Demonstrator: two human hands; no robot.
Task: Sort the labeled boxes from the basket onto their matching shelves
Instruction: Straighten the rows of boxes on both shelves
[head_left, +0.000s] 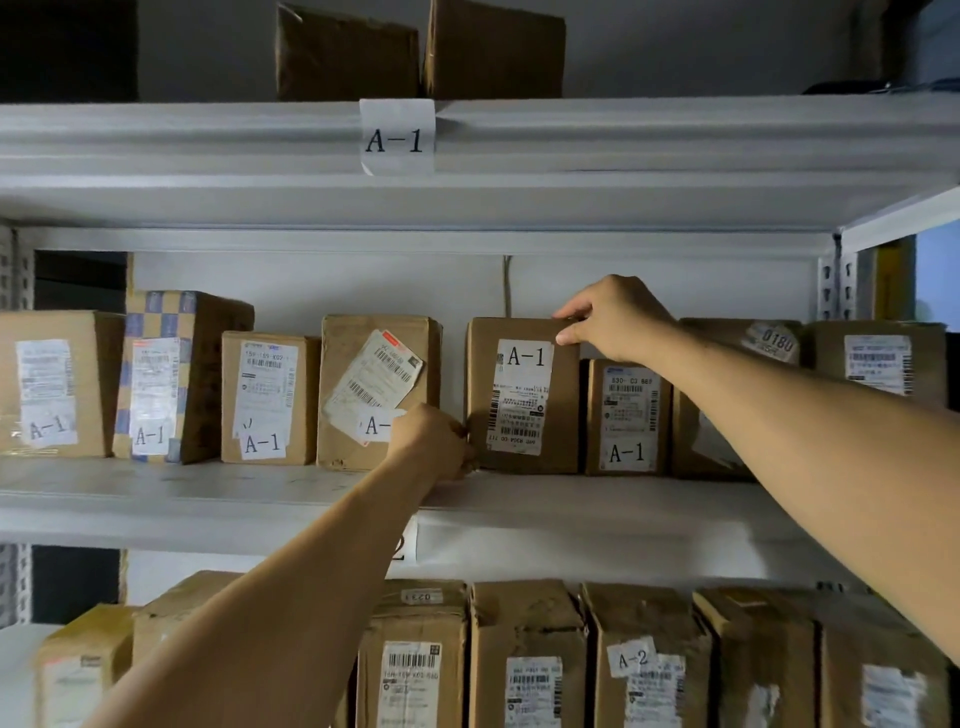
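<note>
Head view, both hands on one carton. The A-1 box (522, 395) stands upright on the middle shelf (208, 493), in a row of boxes with A-1 labels; the A-1 tag (397, 136) is stuck on the beam overhead. Right hand (615, 319) pinches the box's upper right corner, thumb on the front face, fingers curled over the top. Left hand (434, 441) is closed at the lower left edge, down by the shelf surface; grip or just a push, cannot tell.

Risks, as judged:
- Just right of the right hand a shorter box (626, 415) touches or nearly touches the held one; sliding deeper could drag or skew it.
- Beside the left hand, the neighbouring box has a loose tilted label (371, 387); knuckles could catch and peel it.
- Letting go of the top corner first might let the carton tip forward.

Basket not in view.
</note>
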